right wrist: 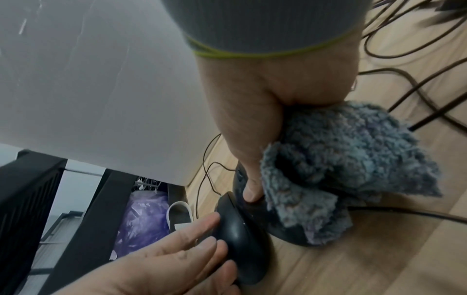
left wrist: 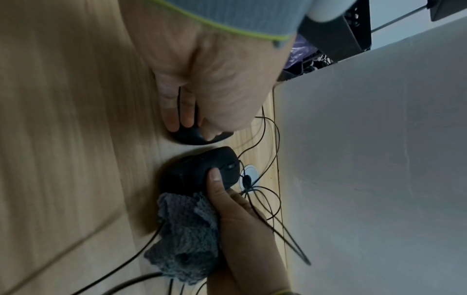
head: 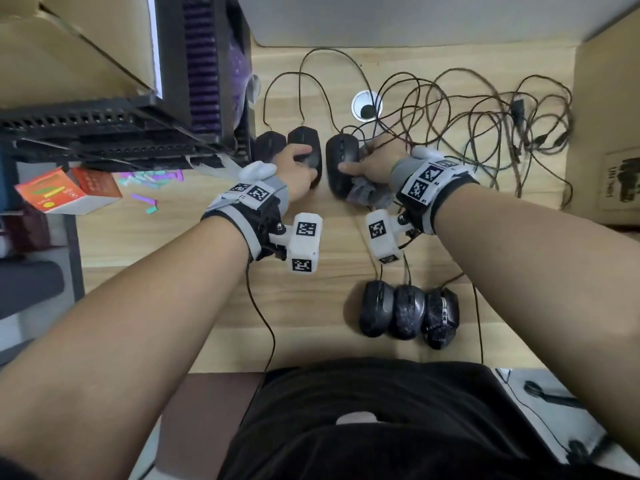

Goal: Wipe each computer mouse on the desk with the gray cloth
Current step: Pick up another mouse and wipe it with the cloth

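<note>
My left hand holds a black mouse between thumb and fingers at the desk's middle; in the right wrist view its fingers lie along that mouse. My right hand grips the bunched gray cloth and presses its thumb on a second black mouse just to the right. The cloth hangs over that mouse's rear. A third black mouse sits left of my left hand. Three more dusty mice lie side by side near the front edge.
Tangled mouse cables spread over the back right of the wooden desk. A cable grommet is behind the mice. A black rack with a purple bag stands at the left, with an orange box below it.
</note>
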Demonstrator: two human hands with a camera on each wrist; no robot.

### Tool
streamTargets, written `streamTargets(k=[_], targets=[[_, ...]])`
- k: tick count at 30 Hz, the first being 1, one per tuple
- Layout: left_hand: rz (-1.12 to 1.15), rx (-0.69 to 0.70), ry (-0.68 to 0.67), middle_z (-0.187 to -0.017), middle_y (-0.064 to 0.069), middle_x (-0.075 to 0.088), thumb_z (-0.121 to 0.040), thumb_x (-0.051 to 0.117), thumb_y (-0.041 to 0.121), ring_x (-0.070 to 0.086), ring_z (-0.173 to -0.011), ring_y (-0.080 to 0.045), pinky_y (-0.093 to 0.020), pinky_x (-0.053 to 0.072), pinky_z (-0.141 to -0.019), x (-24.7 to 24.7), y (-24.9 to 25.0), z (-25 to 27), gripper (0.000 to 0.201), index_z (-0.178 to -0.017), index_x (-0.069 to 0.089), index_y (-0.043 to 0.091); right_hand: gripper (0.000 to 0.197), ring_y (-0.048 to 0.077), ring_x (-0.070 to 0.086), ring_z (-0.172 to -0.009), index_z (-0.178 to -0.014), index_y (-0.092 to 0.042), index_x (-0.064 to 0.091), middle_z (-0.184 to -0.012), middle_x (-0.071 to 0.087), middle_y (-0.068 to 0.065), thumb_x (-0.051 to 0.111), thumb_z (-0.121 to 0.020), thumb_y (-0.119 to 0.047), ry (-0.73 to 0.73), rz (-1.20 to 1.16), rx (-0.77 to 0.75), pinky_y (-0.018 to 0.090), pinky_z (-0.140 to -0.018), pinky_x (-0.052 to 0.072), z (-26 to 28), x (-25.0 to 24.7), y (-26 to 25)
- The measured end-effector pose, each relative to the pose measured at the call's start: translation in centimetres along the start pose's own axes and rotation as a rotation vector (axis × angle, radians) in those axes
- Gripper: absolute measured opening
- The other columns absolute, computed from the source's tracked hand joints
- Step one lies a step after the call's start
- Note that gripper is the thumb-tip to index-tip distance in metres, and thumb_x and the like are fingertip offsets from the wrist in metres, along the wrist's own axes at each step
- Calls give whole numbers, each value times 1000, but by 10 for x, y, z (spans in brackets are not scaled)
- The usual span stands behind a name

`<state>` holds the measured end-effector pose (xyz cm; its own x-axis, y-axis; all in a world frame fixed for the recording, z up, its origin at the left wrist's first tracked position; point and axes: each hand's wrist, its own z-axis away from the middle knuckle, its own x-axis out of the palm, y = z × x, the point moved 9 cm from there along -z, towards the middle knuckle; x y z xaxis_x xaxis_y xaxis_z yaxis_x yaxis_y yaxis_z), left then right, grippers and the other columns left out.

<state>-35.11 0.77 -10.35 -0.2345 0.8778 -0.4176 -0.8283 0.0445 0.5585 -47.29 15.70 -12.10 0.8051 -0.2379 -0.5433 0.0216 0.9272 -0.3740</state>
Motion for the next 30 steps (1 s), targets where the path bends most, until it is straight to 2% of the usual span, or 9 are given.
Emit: streamTargets(k=[4,7,10,15,18,23,25,27,30], targets=[[-45,-6,28,-114,-13,67,-89,64,0,63,-110,-27,-36,48,-103,-1,-6,-7,40,-127,60,12,65,20,66,-88,-98,-15,67,-95,70,2,73,-64,-70,21,76,14,38,-86,55,-6,-1,-9],[-62,-25,42,-104,-8,62,-91,64,3,59,-96,-21,-31,49,-94,-3,-8,-12,37,-127,59,12,54,18,66,-92,-103,-14,70,-96,71,1,76,-72,-58,73,-26,4,32,-83,53,-14,-8,-13],[-91,-27,33,-106,-6,62,-93,64,6,58,-93,-20,-28,47,-85,-4,-11,-15,38,-129,57,15,45,17,66,-91,-101,-16,70,-95,71,-1,77,-74,-52,130,-68,-24,30,-82,53,-17,-14,-16],[-95,-31,36,-109,-3,62,-94,64,10,58,-95,-19,-32,49,-93,-7,-12,-17,35,-128,57,17,41,13,59,-85,-93,-18,65,-90,65,-4,78,-73,-51,109,-55,-31,25,-72,43,-18,-12,-15],[-90,-31,39,-108,-3,62,-94,65,10,58,-95,-19,-32,49,-93,-7,-11,-17,33,-127,59,16,36,12,60,-84,-93,-19,67,-88,67,-4,78,-75,-48,85,-116,-27,24,-74,45,-20,-16,-10],[-93,-22,29,-106,-3,64,-94,64,8,61,-96,-21,-34,51,-94,-7,-12,-15,33,-125,60,17,30,15,62,-71,-66,-21,59,-70,65,-2,78,-75,-42,141,-482,-72,37,-82,57,-15,-39,-7],[-99,25,8,-100,-2,64,-92,61,2,62,-93,-24,-33,52,-84,-4,-6,-13,38,-125,61,20,27,18,63,-72,-71,-17,62,-74,65,3,81,-72,-36,69,-708,-186,41,-83,56,-7,-36,-21],[-154,93,-39,-99,-3,65,-91,53,-3,59,-88,-23,-29,46,-75,1,6,-10,46,-129,61,21,25,17,63,-79,-81,-15,66,-82,65,3,85,-70,-27,-12,-751,-305,34,-83,56,2,-28,-39],[-242,130,-104,-111,-10,65,-93,46,-3,59,-94,-29,-28,43,-77,12,17,-8,50,-136,56,18,34,14,64,-94,-104,-15,67,-98,62,-4,82,-73,-17,-24,-378,-359,17,-82,53,9,-11,-48]])
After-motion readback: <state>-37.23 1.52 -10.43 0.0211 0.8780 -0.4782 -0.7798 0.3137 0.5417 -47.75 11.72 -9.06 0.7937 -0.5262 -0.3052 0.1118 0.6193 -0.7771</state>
